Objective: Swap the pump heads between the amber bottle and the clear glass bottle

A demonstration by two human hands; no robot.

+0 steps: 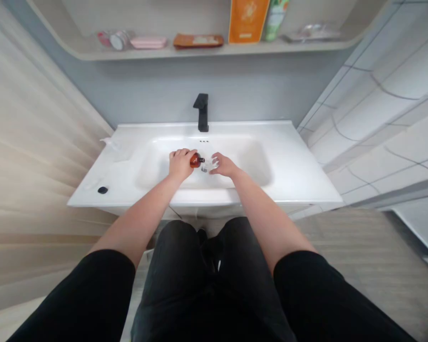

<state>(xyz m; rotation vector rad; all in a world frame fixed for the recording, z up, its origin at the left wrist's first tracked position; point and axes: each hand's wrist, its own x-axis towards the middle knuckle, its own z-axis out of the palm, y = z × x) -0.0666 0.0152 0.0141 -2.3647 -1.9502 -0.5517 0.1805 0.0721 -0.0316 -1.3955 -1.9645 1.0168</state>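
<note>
1. Grasping amber bottle [195, 161] in left hand [180, 164] — tipped over the sink [251, 159], neck pointing right.
2. Holding clear item [210, 165], perhaps a small cup, in curled right hand [224, 166], just beside the bottle's neck.
3. Showing pale print on orange packet [248, 21], on far shelf [214, 51] — too small to read.

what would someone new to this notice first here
Probably the amber bottle in the left hand, its dark neck pointed at a clear object in the right hand, both over the white basin. Next, the black faucet stands out behind the basin against the grey wall, and the bright orange packet stands on the shelf above.
</note>
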